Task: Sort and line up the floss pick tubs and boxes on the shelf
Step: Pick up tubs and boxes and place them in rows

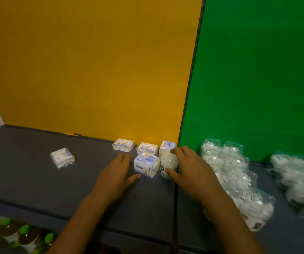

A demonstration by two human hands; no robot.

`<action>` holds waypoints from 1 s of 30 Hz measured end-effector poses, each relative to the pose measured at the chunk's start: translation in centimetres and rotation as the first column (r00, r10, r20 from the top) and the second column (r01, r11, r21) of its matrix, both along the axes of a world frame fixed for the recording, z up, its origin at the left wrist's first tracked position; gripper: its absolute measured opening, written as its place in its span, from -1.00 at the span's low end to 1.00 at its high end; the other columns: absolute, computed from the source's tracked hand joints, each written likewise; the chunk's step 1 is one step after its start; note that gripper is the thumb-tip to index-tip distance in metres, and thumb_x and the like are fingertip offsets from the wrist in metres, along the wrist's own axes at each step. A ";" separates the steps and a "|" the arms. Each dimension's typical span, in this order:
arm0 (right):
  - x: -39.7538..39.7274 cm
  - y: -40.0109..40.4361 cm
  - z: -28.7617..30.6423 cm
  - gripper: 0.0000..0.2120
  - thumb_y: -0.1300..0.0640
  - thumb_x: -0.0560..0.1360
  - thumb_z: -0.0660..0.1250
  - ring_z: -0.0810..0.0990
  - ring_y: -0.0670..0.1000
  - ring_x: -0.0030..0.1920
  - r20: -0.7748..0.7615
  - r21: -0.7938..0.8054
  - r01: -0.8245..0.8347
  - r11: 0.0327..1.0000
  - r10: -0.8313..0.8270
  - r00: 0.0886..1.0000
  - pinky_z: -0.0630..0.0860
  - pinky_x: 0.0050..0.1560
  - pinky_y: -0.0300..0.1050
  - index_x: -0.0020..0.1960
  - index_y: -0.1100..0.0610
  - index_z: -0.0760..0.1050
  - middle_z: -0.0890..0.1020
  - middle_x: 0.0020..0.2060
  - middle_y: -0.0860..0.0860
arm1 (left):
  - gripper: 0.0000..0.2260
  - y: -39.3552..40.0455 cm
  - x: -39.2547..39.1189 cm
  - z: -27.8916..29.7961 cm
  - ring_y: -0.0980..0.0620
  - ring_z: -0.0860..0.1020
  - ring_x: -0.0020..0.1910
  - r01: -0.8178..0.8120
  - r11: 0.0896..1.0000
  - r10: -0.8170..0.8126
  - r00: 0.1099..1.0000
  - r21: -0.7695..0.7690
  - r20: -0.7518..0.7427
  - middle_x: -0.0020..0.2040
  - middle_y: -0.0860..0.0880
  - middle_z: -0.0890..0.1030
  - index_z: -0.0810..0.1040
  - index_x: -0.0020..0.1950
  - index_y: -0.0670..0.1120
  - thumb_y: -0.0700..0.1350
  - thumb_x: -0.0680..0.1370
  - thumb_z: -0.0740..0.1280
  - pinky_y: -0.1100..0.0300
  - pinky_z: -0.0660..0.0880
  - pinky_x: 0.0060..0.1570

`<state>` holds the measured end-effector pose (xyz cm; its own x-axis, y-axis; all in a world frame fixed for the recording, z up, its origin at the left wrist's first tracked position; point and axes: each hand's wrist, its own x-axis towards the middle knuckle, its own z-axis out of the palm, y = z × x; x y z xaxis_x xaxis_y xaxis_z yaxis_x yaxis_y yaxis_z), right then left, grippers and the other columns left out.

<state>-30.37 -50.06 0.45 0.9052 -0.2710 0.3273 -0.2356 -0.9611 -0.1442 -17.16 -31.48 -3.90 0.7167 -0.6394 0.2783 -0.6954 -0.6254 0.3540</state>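
On the dark grey shelf (28, 173), my right hand (189, 169) grips a clear round tub of white floss picks (167, 162), fingers over its top and thumb at its base. My left hand (116, 173) lies with straight fingers, its thumb touching a blue-and-white floss pick box (145, 167) standing beside the tub. Two flat boxes (123, 144) (146, 148) and an upright box (167, 145) sit in a row against the yellow back wall. A lone box (62, 157) lies further left.
Several clear tubs of floss picks (230, 167) stand in rows right of my right hand, before the green wall; more blurred tubs (298, 182) sit at the far right. Green-capped bottles (9, 231) show on a lower shelf at bottom left.
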 end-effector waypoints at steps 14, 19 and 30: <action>1.8 1.5 -0.5 -0.49 -0.18 0.52 0.27 0.43 0.02 0.20 0.020 -0.004 0.164 0.986 -0.164 0.986 0.46 0.07 -0.10 0.39 -0.02 0.26 0.39 0.23 -0.03 | -0.33 -3.0 5.8 -3.5 0.05 0.32 0.40 0.246 0.913 -0.326 0.920 -0.324 -0.219 0.44 0.03 0.32 0.27 0.46 0.07 -0.02 0.42 0.49 0.15 0.34 0.33; 2.6 1.4 -0.3 -0.50 -0.16 0.52 0.27 0.43 0.03 0.20 0.005 -0.004 0.193 0.981 -0.193 0.981 0.45 0.05 -0.09 0.38 0.00 0.28 0.40 0.20 -0.02 | -0.33 -2.2 6.7 -3.9 0.08 0.47 0.20 0.158 0.869 -0.321 0.901 -0.470 -0.290 0.27 0.03 0.40 0.38 0.36 0.02 -0.09 0.32 0.58 0.43 0.52 -0.08; 4.0 2.0 -1.0 -0.50 -0.19 0.51 0.28 0.47 0.10 0.17 -0.029 0.059 0.292 0.955 -0.291 0.956 0.49 -0.02 -0.02 0.33 0.04 0.29 0.41 0.20 0.04 | -0.38 -0.9 6.6 -3.2 0.14 0.50 0.19 0.142 0.655 -0.387 0.907 -0.742 -0.168 0.26 0.03 0.44 0.43 0.25 0.16 -0.20 0.30 0.59 0.37 0.51 0.08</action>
